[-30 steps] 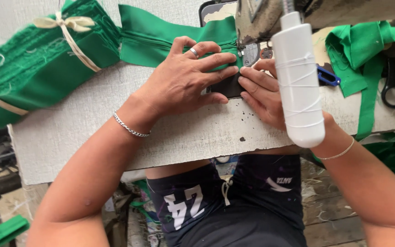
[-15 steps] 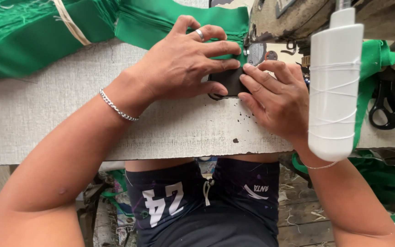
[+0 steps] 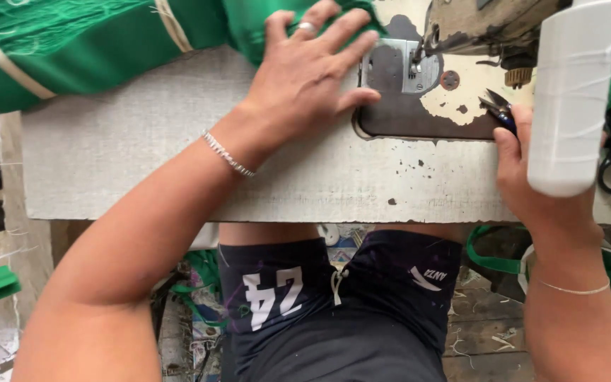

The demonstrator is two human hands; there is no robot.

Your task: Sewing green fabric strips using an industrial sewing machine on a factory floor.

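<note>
Now left hand (image 3: 305,78) lies flat, fingers spread, on green cloth (image 3: 263,28) by the sewing machine (image 3: 461,28); right hand (image 3: 539,184) pinches small snips (image 3: 496,110). Keep cloth flat w/ snip tips clear of fingers.

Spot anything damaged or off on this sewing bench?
Paint has chipped off the machine bed, showing dark patches beside the needle plate; flecks dot the table edge. Nothing spilled. The left hand presses green fabric; the right hand holds snips.
</note>
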